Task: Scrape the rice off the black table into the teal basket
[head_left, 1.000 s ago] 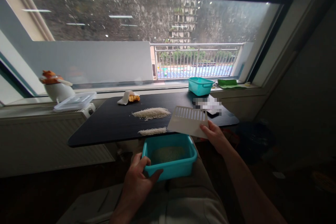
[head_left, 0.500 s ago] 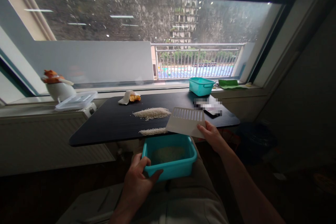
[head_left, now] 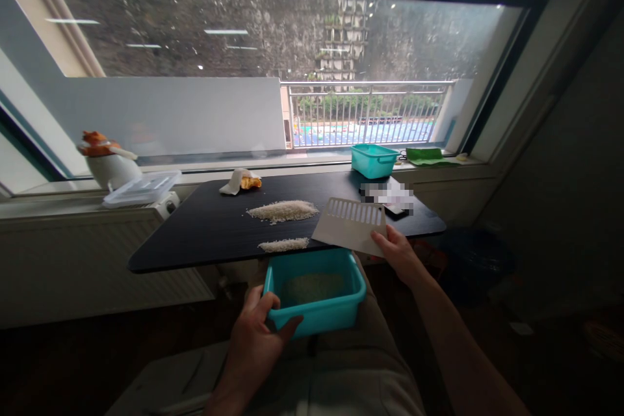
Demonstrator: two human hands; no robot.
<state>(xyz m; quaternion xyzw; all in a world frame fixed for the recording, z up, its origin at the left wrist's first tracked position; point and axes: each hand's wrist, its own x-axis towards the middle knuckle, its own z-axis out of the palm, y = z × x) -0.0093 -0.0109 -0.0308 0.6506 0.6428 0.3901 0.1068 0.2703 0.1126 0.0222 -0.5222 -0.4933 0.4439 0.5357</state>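
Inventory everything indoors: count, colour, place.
Window: 1, transparent, ahead
Radiator: 1, white, left
Table: 1, black, centre
Far tub: 1, teal, table's far right
Tissue: 1, white, table's far left
Lump: 1, orange, beside tissue
Pixelated item: 1, whitish, table's right
Grain heaps: 2, white, table
Scraper: 1, white, over table's near edge
Near tub: 1, teal, before table
Sheet: 1, green, window's lower right
Container: 1, white, window's lower left
Plastic box: 1, transparent, atop radiator
Floor: 1, dark, details unclear
Left hand: 1, gripping near tub
Right hand: 1, holding scraper
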